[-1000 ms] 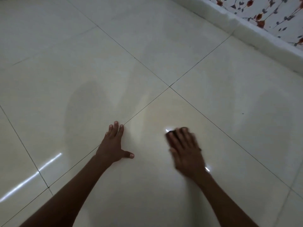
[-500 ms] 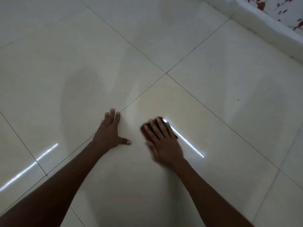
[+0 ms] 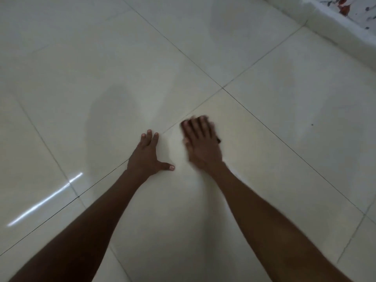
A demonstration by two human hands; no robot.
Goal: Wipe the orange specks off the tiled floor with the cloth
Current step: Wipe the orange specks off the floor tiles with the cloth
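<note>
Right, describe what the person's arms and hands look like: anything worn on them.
Both forearms are bare to the frame's lower edge: no sleeves, gloves or watch show. The left hand has short, pale nails on its fingers and no rings. The right hand is motion-blurred, so rings or nail details cannot be told; its wrist looks bare.

Dim light is falling on the glossy cream tiled floor (image 3: 264, 159); a white glare streak is shining at its left, and the right hand (image 3: 200, 143) is blurring.

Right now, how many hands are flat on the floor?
2: the left hand rests on bare tile; the right hand presses the mostly hidden dark cloth beside it.
</note>
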